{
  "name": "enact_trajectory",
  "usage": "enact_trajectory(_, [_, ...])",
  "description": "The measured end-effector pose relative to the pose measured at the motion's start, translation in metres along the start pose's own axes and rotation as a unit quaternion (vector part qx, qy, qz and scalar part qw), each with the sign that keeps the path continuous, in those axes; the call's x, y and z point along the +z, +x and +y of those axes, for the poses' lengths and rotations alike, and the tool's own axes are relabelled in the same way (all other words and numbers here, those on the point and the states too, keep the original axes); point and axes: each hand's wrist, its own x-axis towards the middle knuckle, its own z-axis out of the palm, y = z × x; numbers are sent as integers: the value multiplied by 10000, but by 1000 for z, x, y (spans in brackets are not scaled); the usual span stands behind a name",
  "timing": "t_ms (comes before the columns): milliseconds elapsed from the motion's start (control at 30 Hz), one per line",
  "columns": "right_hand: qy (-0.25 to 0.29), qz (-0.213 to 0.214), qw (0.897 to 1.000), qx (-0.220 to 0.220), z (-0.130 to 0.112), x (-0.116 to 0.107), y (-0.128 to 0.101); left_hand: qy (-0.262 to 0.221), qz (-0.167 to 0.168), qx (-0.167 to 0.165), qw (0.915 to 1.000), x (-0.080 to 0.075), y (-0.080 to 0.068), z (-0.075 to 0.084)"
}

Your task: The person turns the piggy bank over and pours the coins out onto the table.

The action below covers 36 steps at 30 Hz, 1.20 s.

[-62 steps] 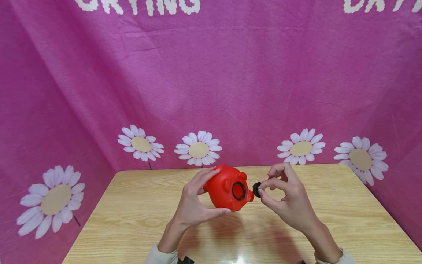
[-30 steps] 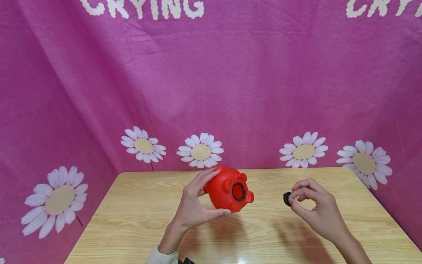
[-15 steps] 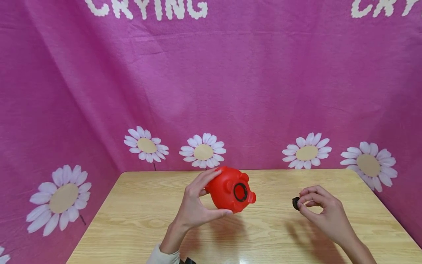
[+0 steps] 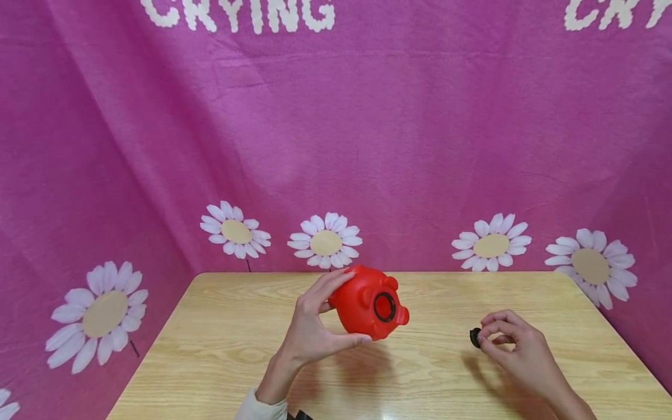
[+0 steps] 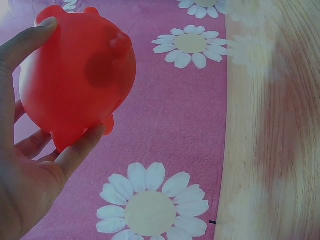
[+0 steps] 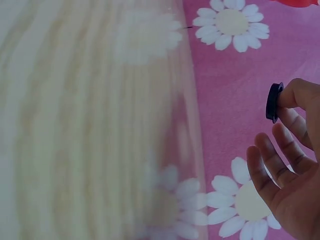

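Head view: the left hand (image 4: pixel 310 335) is holding the pig (image 4: pixel 370 309) above the table (image 4: pixel 210 344), thumb under, fingers curled over the top, its ringed hole facing the camera. The right hand (image 4: pixel 517 350) is pinching the plug (image 4: pixel 475 338) low over the table.

Left wrist view: the pig (image 5: pixel 75 75) is looking like thin, light, smooth plastic, likely slippery; a wide grip across the body (image 5: pixel 30 175) seems right.

Right wrist view: thumb and forefinger are pinching the plug (image 6: pixel 273 102) by its rim, other fingers (image 6: pixel 272 165) hanging loose
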Motion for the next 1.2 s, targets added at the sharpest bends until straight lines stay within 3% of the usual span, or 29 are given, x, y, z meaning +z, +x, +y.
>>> enact_trajectory(267, [71,-160,9998,97,10,2,-5,-41,0,3,10000,1,-1,-1])
enact_trajectory(667, [-448,-412,9979,238,12,3,-3,8,12,23,10000,0,-1,-1])
enact_trajectory(1033, [-392,-713,9961,344,12,5,-3,1,-3,20,10000,0,0,-1])
enact_trajectory(1200, [-577,-948,9917,654,9,3,-2,-44,0,24,10000,0,0,-1])
